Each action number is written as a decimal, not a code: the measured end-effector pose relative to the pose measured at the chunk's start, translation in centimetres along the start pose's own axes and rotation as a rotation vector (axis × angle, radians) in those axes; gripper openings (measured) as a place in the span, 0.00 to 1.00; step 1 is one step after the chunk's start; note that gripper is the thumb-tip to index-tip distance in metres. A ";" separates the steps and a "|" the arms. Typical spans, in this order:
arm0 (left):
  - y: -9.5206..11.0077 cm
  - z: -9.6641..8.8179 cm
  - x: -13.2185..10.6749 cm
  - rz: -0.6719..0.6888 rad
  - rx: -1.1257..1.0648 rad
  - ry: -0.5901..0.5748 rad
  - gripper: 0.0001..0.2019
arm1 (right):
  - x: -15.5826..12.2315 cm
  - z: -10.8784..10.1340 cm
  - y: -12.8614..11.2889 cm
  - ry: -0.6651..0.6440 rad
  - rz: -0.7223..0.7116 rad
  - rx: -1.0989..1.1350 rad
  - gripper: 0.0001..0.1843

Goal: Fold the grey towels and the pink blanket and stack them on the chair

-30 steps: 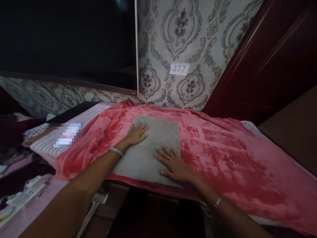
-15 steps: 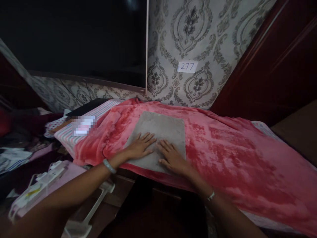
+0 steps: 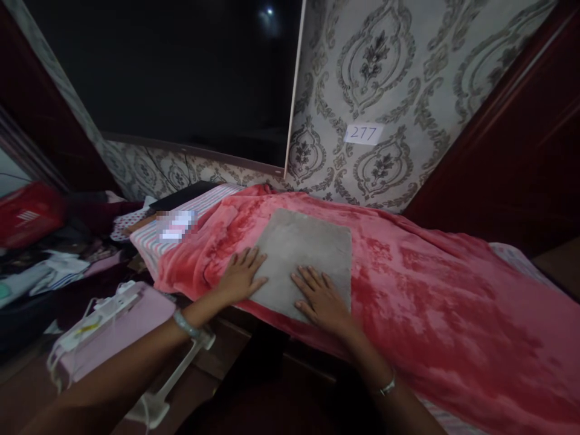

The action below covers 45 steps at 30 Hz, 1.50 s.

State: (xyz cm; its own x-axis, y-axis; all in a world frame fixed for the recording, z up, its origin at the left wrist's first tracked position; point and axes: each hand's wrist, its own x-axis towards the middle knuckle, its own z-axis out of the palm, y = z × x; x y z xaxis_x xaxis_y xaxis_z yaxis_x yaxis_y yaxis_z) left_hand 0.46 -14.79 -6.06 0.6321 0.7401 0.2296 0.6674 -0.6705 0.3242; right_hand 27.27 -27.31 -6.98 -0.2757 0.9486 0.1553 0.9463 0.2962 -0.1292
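A grey rectangular cloth [image 3: 304, 241] lies flat on a pink and red plush blanket [image 3: 417, 290]. My left hand [image 3: 240, 275] rests palm down at the cloth's left edge, partly over the blanket, with its fingers spread. Flat on the lower right part of the cloth is my right hand [image 3: 322, 300], its fingers stretched out. Neither hand grips anything. The cloth looks smooth, and its lower edge runs near the front of the blanket.
A large dark TV screen [image 3: 181, 72] hangs on the patterned wall, beside a paper label [image 3: 363, 133] reading 277. To the left are a power strip [image 3: 102, 320] on a pink surface, heaped clothes [image 3: 58, 269] and a red bag [image 3: 31, 214]. A striped cloth [image 3: 149, 238] shows under the blanket.
My left hand has slid left across the grey cloth to its edge, away from my right hand. My right hand stays on the cloth's lower right. The camera view has turned left.
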 end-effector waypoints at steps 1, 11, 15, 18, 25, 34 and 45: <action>-0.6 -0.2 -0.5 -0.050 -0.050 0.029 0.34 | 0.0 0.0 0.0 0.005 0.002 0.001 0.35; -0.9 -3.1 0.8 -0.523 -0.984 0.244 0.32 | 0.1 -1.2 -0.6 -0.046 0.040 0.031 0.35; 0.0 -4.0 0.4 -0.651 -1.176 0.227 0.26 | 0.0 -1.3 -0.6 -0.049 0.044 0.040 0.35; 0.8 -4.0 -0.6 -0.644 -1.204 0.096 0.21 | -0.1 -1.2 -0.5 -0.040 0.050 0.042 0.35; 4.4 -3.8 -2.2 -0.508 -1.339 0.202 0.29 | -0.3 -0.5 0.1 0.000 0.030 0.054 0.35; 7.6 -0.6 -3.7 -0.648 -1.682 0.224 0.26 | -0.7 -1.1 0.4 -0.024 0.028 0.119 0.37; 10.3 -1.8 -1.1 -0.643 -1.801 0.326 0.24 | -1.8 -1.4 -4.8 0.156 0.147 0.147 0.44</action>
State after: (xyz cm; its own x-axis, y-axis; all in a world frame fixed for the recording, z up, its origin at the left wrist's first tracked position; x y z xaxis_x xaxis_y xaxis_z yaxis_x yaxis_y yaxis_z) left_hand 5.93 -22.37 -1.33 0.2679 0.9372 -0.2233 -0.5247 0.3362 0.7821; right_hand 23.49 -30.57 -5.31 -0.0964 0.9574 0.2721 0.9365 0.1798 -0.3010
